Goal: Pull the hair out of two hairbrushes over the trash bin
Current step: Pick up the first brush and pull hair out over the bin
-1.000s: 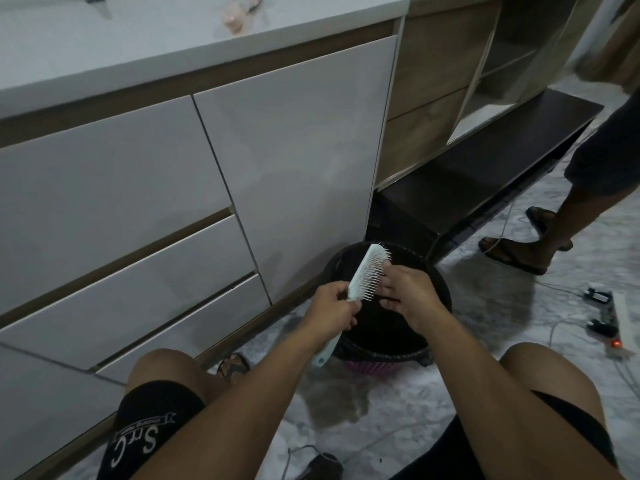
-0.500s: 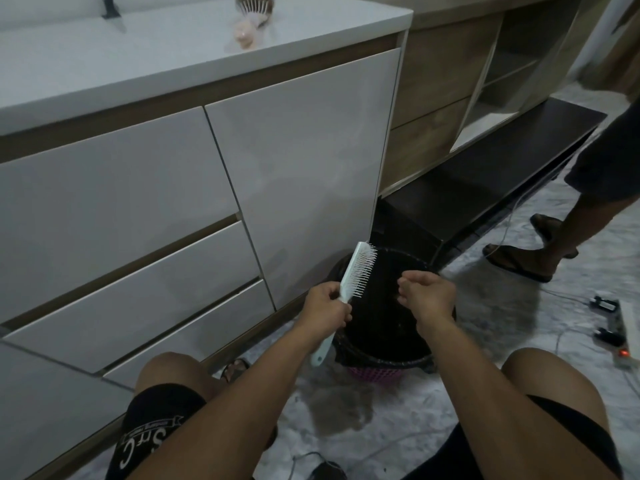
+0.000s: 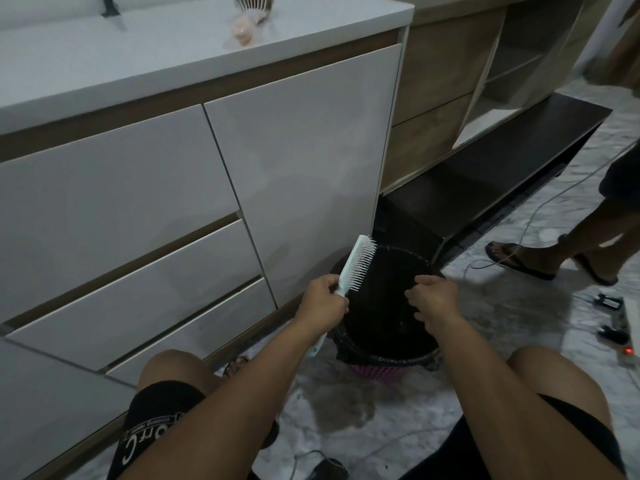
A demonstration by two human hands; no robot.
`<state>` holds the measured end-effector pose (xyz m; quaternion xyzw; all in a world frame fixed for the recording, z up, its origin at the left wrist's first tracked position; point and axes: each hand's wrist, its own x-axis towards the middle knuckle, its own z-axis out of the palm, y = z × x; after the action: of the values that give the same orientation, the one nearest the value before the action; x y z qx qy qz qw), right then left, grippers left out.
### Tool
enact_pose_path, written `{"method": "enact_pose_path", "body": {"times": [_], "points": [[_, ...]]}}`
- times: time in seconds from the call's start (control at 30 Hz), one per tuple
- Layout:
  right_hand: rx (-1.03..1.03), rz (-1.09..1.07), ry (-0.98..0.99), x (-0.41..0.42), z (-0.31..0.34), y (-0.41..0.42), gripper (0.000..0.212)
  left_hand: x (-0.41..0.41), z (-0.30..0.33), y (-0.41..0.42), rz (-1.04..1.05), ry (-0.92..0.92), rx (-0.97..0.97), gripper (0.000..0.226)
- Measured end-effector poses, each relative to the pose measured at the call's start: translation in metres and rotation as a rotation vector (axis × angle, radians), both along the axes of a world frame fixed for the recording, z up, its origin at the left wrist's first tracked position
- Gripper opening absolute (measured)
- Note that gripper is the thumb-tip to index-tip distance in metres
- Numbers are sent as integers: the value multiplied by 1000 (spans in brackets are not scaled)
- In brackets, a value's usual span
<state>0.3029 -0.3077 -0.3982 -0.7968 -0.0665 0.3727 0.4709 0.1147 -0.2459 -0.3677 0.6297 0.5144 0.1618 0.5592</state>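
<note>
Hair is being cleared from a pale mint plastic hairbrush [image 3: 358, 266], which is gripped at the neck by the closed left hand [image 3: 325, 301] and held tilted over the black-lined round trash bin [image 3: 398, 358], bristles facing right. The right hand [image 3: 434, 299] is held apart from it over the bin, fingers curled in a loose pinch; whether strands are held cannot be told. Pulling is best done from the bristle roots outward, above the bin. A second, brown-bristled brush [image 3: 252, 3] is left on the white desk [image 3: 156, 57].
</note>
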Motion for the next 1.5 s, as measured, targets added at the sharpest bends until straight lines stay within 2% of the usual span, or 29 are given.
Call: {"method": "enact_pose_path", "body": {"times": [0.1, 0.2, 0.27, 0.33, 0.47, 0.7, 0.83, 0.93, 1.03, 1.1, 1.23, 1.33, 1.5], "points": [[78, 65, 23, -6, 9, -2, 36, 2, -1, -2, -21, -3, -2, 43], [260, 214, 267, -21, 29, -5, 34, 3, -4, -7, -34, -14, 44, 45], [305, 330, 354, -29, 38, -7, 28, 4, -3, -10, -65, -29, 62, 46], [320, 356, 357, -34, 39, -6, 24, 4, -4, -14, -103, -53, 75, 46], [352, 272, 344, -35, 37, -5, 29, 4, -5, -18, -110, -96, 80, 52], [321, 253, 329, -37, 38, -3, 29, 5, -4, -19, -83, 12, 246, 50], [329, 220, 263, -35, 36, -4, 51, 5, 2, -23, -124, 97, 411, 56], [332, 160, 228, -34, 31, -3, 75, 5, 5, -25, -80, 114, 385, 64], [334, 126, 184, -34, 31, -3, 103, 6, 6, -26, -50, 121, 363, 38], [330, 182, 141, -36, 30, -6, 105, 5, 6, -28, -62, 105, 378, 28], [317, 289, 83, -40, 30, -9, 112, 5, 6, -27, -75, 94, 394, 26], [325, 251, 51, -40, 29, -7, 99, 5, 6, -27, -81, 81, 399, 27], [262, 76, -61, -28, 24, -3, 35, 1, 5, -27, -114, 87, 421, 30]]}}
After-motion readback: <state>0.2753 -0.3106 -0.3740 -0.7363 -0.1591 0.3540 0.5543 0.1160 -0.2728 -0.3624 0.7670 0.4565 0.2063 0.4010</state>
